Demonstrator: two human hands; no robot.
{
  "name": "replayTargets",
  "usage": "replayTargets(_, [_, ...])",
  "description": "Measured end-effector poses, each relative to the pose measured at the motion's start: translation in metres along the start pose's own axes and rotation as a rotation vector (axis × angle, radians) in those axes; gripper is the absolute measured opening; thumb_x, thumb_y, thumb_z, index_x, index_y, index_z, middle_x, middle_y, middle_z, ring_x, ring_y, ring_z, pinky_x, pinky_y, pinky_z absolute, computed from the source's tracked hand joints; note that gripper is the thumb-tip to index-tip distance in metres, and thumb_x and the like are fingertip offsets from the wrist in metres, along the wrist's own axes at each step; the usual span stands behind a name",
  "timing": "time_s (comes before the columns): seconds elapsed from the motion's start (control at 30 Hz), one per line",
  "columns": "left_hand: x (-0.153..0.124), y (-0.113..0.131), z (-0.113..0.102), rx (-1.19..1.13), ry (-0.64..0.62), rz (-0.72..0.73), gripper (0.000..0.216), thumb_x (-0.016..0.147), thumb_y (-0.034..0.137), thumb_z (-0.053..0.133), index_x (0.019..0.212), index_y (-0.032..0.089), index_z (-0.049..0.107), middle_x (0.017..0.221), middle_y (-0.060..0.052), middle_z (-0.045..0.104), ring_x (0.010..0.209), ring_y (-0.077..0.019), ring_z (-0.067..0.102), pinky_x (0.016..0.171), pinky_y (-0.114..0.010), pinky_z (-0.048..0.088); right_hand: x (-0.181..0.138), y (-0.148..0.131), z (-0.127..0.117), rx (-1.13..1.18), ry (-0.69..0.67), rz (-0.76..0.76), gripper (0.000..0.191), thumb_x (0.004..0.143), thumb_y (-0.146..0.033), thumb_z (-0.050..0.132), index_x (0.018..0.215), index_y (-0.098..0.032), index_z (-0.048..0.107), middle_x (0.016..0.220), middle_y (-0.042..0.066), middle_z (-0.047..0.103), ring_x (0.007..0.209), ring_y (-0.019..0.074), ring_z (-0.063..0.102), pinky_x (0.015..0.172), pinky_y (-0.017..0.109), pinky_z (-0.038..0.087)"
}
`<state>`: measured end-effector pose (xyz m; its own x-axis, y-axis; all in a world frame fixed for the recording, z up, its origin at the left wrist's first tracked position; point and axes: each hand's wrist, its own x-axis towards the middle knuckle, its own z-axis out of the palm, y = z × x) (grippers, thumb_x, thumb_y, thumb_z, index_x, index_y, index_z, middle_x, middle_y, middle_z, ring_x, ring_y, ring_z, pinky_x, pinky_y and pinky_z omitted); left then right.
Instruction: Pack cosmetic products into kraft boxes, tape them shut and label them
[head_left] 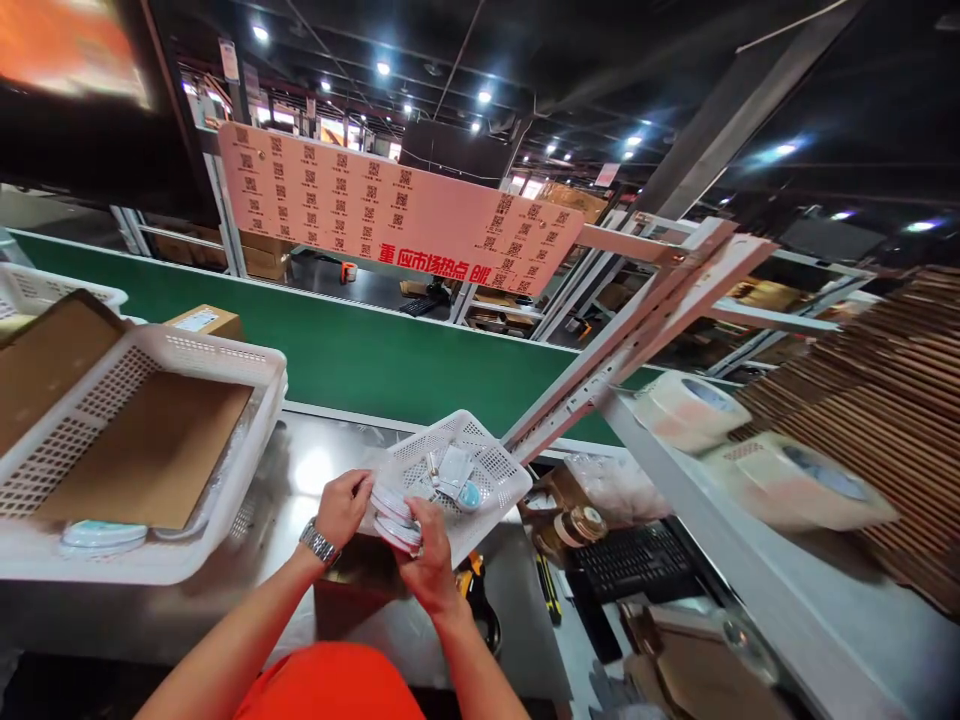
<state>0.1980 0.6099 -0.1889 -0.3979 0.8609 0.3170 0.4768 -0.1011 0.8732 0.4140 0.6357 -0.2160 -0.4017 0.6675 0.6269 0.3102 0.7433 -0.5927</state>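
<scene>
My left hand (343,508) and my right hand (429,562) are both closed on a small stack of flat round white packets (395,518), held between them above the steel table (300,470). My left wrist wears a metal watch (319,544). Just behind the packets a small white perforated basket (491,470) sits tilted, with several small packets and a blue round item (470,494) inside.
A large white basket (225,350) with brown cardboard inside stands at the left. A green conveyor belt (352,350) runs behind. Tape rolls (690,408) lie on a shelf at the right, a black keyboard (637,560) below, flattened cartons (892,400) far right.
</scene>
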Motion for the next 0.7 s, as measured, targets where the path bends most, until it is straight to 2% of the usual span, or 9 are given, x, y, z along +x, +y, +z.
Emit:
replayTargets(0.07, [-0.002,-0.002,-0.002,0.035,-0.018,0.026,0.040,0.103,0.040,0.055,0.110,0.019,0.087,0.105,-0.012,0.089,0.094,-0.0263,0.084,0.090,-0.039,0.067,-0.001,0.003,-0.002,-0.007,-0.086,-0.029,0.054,0.095,-0.017,0.067,0.148,-0.027,0.065,0.137,0.014,0.077,0.130,0.0331,0.072,0.115,0.057,0.060])
replayTargets(0.13, [-0.006,-0.005,-0.002,0.090,-0.044,0.068,0.037,0.104,0.036,0.057,0.118,0.019,0.087,0.105,-0.011,0.089,0.091,-0.0249,0.084,0.089,-0.037,0.068,0.002,0.005,-0.001,-0.007,-0.105,0.051,0.052,0.093,-0.018,0.068,0.144,-0.025,0.069,0.138,0.015,0.077,0.132,0.0344,0.071,0.118,0.059,0.057])
replayTargets(0.3, [-0.018,-0.007,0.007,0.194,-0.072,0.222,0.038,0.109,0.038,0.058,0.128,0.019,0.084,0.112,-0.011,0.089,0.092,-0.0247,0.086,0.089,-0.036,0.069,0.010,0.000,0.024,0.290,0.163,0.727,0.068,0.082,-0.053,0.085,0.139,-0.019,0.068,0.132,0.017,0.079,0.116,0.0339,0.076,0.107,0.053,0.063])
replayTargets(0.37, [-0.019,-0.006,0.011,0.216,-0.088,0.267,0.037,0.112,0.036,0.054,0.124,0.020,0.085,0.117,-0.011,0.089,0.099,-0.0250,0.086,0.092,-0.035,0.069,0.009,-0.002,0.034,0.487,0.166,0.859,0.064,0.082,-0.060,0.083,0.128,-0.017,0.072,0.120,0.015,0.083,0.106,0.0322,0.078,0.100,0.050,0.065])
replayTargets(0.43, [-0.018,-0.003,0.012,0.252,-0.078,0.290,0.037,0.113,0.033,0.051,0.120,0.021,0.085,0.115,-0.010,0.089,0.099,-0.0245,0.086,0.090,-0.034,0.068,0.005,-0.002,0.040,0.527,0.103,0.809,0.058,0.084,-0.055,0.082,0.128,-0.018,0.073,0.119,0.014,0.084,0.106,0.0319,0.078,0.100,0.050,0.066])
replayTargets(0.53, [-0.016,0.005,0.011,0.319,-0.034,0.360,0.036,0.114,0.030,0.048,0.117,0.022,0.084,0.105,-0.010,0.088,0.090,-0.0233,0.083,0.082,-0.032,0.064,-0.002,0.000,0.037,0.333,-0.033,0.460,0.060,0.083,-0.031,0.078,0.142,-0.023,0.071,0.139,0.014,0.079,0.128,0.0337,0.074,0.117,0.054,0.058])
replayTargets(0.6, [-0.019,0.011,0.011,0.393,-0.031,0.454,0.037,0.114,0.026,0.047,0.113,0.022,0.083,0.089,-0.008,0.084,0.079,-0.0226,0.079,0.071,-0.031,0.058,-0.002,0.003,0.032,0.202,-0.102,0.264,0.053,0.083,-0.023,0.070,0.136,-0.025,0.075,0.137,0.015,0.079,0.133,0.0344,0.071,0.122,0.058,0.054])
replayTargets(0.63, [-0.021,0.013,0.012,0.434,-0.035,0.510,0.037,0.114,0.023,0.046,0.110,0.022,0.083,0.080,-0.007,0.080,0.072,-0.0221,0.075,0.066,-0.030,0.053,-0.001,0.004,0.030,0.158,-0.109,0.242,0.048,0.084,-0.022,0.068,0.131,-0.025,0.077,0.132,0.015,0.080,0.132,0.0345,0.072,0.122,0.059,0.054])
replayTargets(0.7, [-0.028,0.017,0.016,0.494,-0.033,0.609,0.036,0.112,0.018,0.046,0.103,0.022,0.081,0.071,-0.005,0.073,0.064,-0.0213,0.069,0.059,-0.031,0.045,0.003,0.007,0.029,0.151,-0.060,0.364,0.039,0.086,-0.026,0.068,0.123,-0.024,0.079,0.123,0.013,0.082,0.123,0.0336,0.074,0.115,0.056,0.059])
